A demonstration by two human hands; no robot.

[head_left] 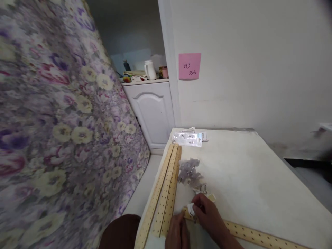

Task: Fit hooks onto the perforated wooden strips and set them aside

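Note:
On the white table (249, 173) lie several long wooden strips with rows of holes (166, 190) along the left edge, and one more perforated strip (256, 237) runs across the front. My right hand (210, 216) rests on that front strip's left end, fingers pinched round a small white piece. My left hand (177, 233) sits just left of it at the bottom edge, fingers curled and touching the strip's end; what it holds is hidden. A clear bag of small metal parts (189, 173) lies just beyond my hands.
A clear blister pack (187, 139) lies at the table's far left corner. The white wall carries a pink sticky note (189, 65). A flowered fabric (57, 121) fills the left. Behind stands a white cabinet (153, 110) with a white jug (149, 70) on top.

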